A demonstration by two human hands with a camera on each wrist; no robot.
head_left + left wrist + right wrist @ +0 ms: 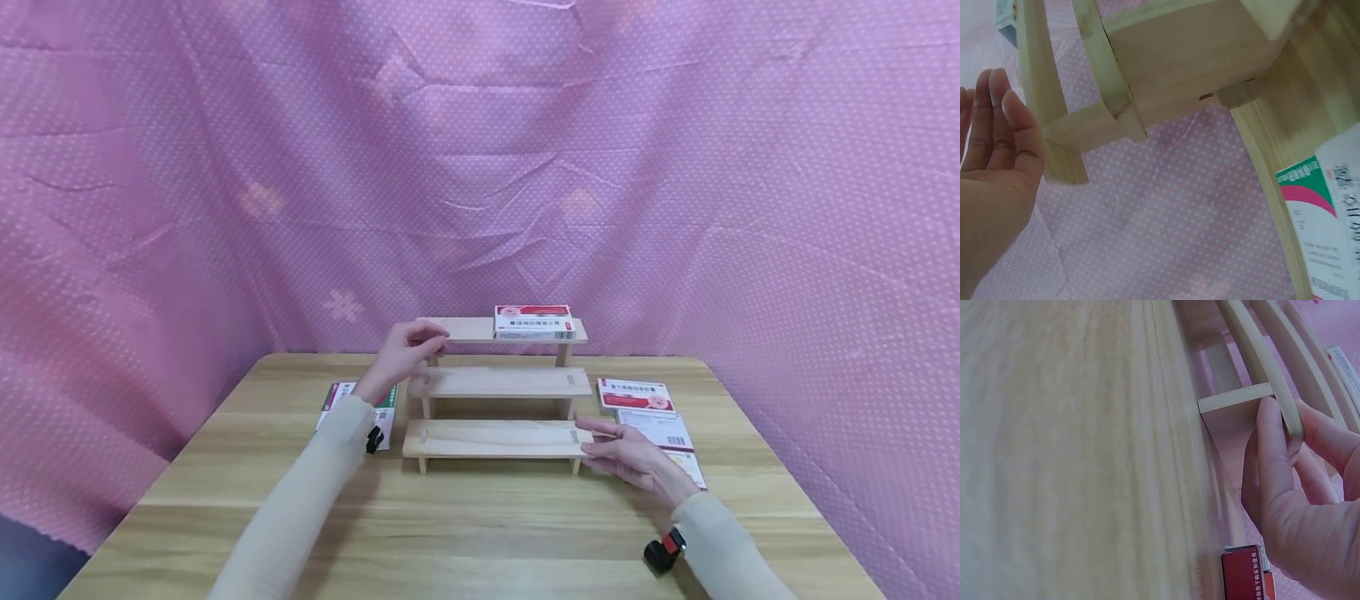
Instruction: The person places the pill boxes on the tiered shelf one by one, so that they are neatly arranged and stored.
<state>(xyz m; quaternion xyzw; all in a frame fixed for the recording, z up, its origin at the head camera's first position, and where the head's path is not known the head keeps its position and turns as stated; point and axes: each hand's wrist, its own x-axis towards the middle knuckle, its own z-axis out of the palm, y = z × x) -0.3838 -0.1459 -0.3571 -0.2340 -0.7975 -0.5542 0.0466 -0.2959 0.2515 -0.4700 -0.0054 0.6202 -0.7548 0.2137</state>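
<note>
While the right hand (628, 457) pinches the bottom shelf (498, 437) of a three-tier wooden stand (498, 382), the left hand (403, 354), fingers loosely extended, is beside the top shelf (467, 329).

The table (465, 533) leaves room to pass between the sleeves (300, 500), but the 3-tier rack (498, 382) blocks the way beyond.

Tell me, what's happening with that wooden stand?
A person has both hands at a three-tier wooden stand. The right hand grips the right end of the bottom tier; the left hand is by the left end of the top tier. One red-and-white medicine box lies up there, towards the right. More medicine boxes lie on the table, either side.
</note>
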